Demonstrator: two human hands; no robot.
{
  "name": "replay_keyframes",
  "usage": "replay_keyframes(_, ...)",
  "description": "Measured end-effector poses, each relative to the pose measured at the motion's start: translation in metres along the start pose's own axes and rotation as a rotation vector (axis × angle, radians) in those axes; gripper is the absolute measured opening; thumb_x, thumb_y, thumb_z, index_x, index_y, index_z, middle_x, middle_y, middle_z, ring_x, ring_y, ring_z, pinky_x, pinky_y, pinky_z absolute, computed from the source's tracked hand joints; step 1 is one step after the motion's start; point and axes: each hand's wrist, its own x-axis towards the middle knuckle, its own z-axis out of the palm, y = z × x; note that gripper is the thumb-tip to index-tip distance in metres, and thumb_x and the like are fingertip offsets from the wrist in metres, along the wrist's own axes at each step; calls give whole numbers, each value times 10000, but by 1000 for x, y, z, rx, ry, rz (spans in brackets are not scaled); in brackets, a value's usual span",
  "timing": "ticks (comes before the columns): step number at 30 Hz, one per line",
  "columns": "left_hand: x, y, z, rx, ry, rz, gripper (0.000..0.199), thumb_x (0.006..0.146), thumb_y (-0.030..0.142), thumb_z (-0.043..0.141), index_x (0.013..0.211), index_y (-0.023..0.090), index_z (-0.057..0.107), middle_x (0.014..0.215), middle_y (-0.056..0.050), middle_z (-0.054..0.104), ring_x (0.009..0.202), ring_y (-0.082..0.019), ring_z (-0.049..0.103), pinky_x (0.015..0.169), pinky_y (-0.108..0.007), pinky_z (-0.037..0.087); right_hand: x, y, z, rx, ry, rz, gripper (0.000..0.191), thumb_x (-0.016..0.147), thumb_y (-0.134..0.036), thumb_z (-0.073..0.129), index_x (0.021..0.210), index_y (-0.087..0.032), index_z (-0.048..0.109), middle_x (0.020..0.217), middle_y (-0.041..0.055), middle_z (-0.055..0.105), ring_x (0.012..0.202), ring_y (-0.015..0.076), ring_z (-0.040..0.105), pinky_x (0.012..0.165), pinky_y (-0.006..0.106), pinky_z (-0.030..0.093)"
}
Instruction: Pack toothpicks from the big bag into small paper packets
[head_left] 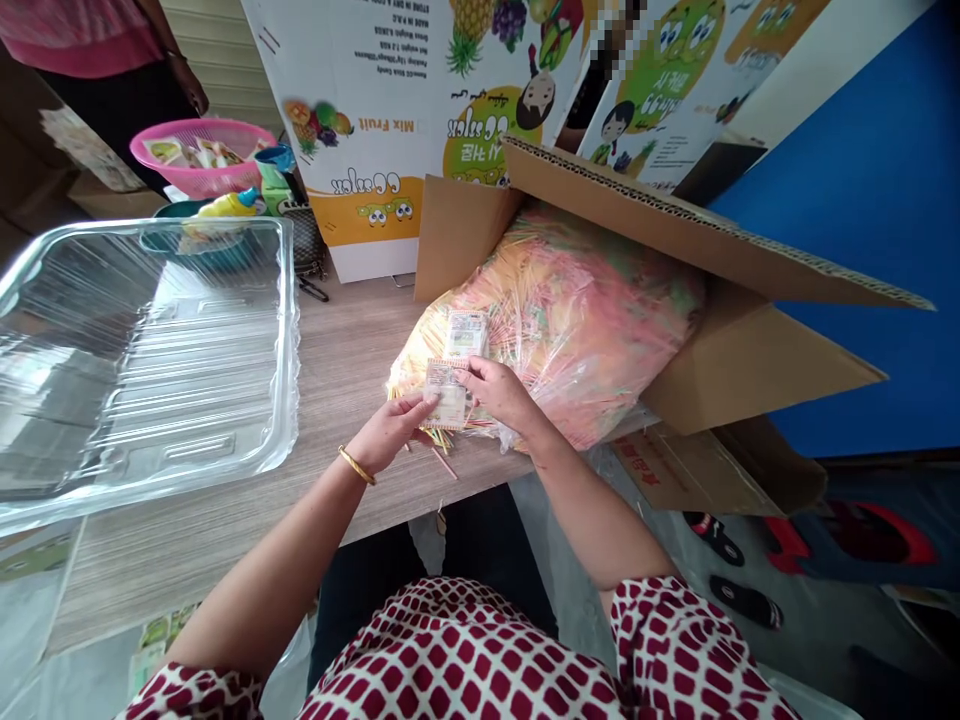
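A wood-grain table (352, 330) bears an open cardboard box (720, 252), a clear tray (287, 320) left of the box, and a bag of coloured sticks (585, 320) bulging out. Before the box, your left hand (394, 430) and right hand (501, 392) pinch a printed packet (448, 408), thumbs against fingers.

Tabletop (345, 345): tray (287, 310) at left, basket (206, 183) behind it; right of tray, stick bag (577, 330), partly inside open carton (750, 350); rear packet (466, 332) on bag; front packet (450, 408) in fingers (415, 407); boxes (382, 85) behind.
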Motion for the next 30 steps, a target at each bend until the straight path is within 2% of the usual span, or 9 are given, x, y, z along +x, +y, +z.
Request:
replay_keyframes(2,-1,1,1,-82,10,-71,480,814,536,766,1093,145,757,1029,-113,741,789,-189,686,560,-249,575,-1,0,1,45,-15,2,264,891,-427,563,735,-218,518,638,-46,511,555,119,493,554,256,391)
replay_keyframes(4,0,0,2,-184,25,-111,464,779,492,811,1067,131,756,1048,-119,738,811,-193,693,571,-259,596,-3,0,1,117,-43,0,255,888,-461,586,823,-215,575,688,-39,549,575,122,519,568,256,420)
replay_keyframes(9,4,-6,8,-324,148,-39,372,715,373,882,939,104,755,1070,-110,737,964,-191,700,883,-308,617,-6,2,3,185,-46,15,284,870,-466,642,970,-201,645,798,-17,601,618,117,533,588,252,440)
replay_keyframes(11,4,-9,11,-308,162,-2,383,715,385,879,934,100,748,1060,-112,737,989,-206,696,930,-343,602,-8,1,3,205,-46,13,282,859,-447,655,996,-201,645,846,-10,620,644,118,536,611,253,451)
replay_keyframes(14,1,-11,14,-237,191,36,406,699,428,884,878,100,724,985,-95,731,922,-197,691,867,-344,615,-9,1,4,217,-79,0,263,862,-435,644,972,-197,626,891,-3,632,681,124,536,633,257,444)
replay_keyframes(17,-5,-7,15,-137,180,9,429,717,470,865,855,98,702,917,-88,712,837,-184,671,734,-332,634,-9,3,4,125,-105,-29,245,894,-425,593,834,-187,588,779,-22,573,676,126,498,642,259,406)
replay_keyframes(21,-13,-1,13,-137,73,-73,538,767,536,807,1119,137,723,1107,-129,710,970,-267,678,649,-376,646,-12,4,4,-12,-99,-73,221,901,-383,586,800,-189,561,756,-32,533,701,128,477,658,256,363)
replay_keyframes(23,-13,0,11,-158,45,-89,565,743,525,828,1153,148,729,1159,-136,705,1009,-295,675,639,-393,647,-14,1,6,-73,-92,-99,192,892,-348,594,791,-188,560,772,-28,539,721,130,479,673,257,354)
replay_keyframes(30,-8,-8,13,-284,111,3,412,692,384,898,982,111,792,1080,-119,745,1016,-212,686,959,-346,581,-20,-4,12,-48,-54,-103,203,869,-377,623,809,-193,564,743,-31,521,713,137,466,680,265,361)
